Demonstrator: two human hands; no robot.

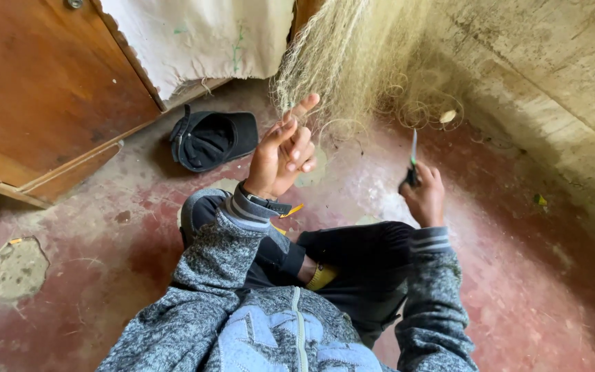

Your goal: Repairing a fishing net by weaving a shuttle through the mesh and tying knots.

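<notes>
I am looking down at a person who is sitting on a red floor (pixel 531 289) with legs crossed. The left hand (pixel 282 155) is lifted up in front of the knees. Its thumb and first finger are reaching up and pinching thin strands at the bottom of a pale fishing net (pixel 339 62). The other fingers are curling in toward the palm. The net is hanging down in the far corner of the floor, next to a dirty wall (pixel 552 76), and loose loops of it are lying on the floor there.

The right hand (pixel 425 196) is closing tight around a small tool (pixel 413 160) with a dark handle. A thin flat tip is sticking up out of the fist. This hand is a little apart from the net, not touching it.

A black cap (pixel 211 140) is lying upside down on the floor near the far edge, just beside a brown wooden door (pixel 43 83). A white cloth (pixel 201 34) is hanging above the cap.
</notes>
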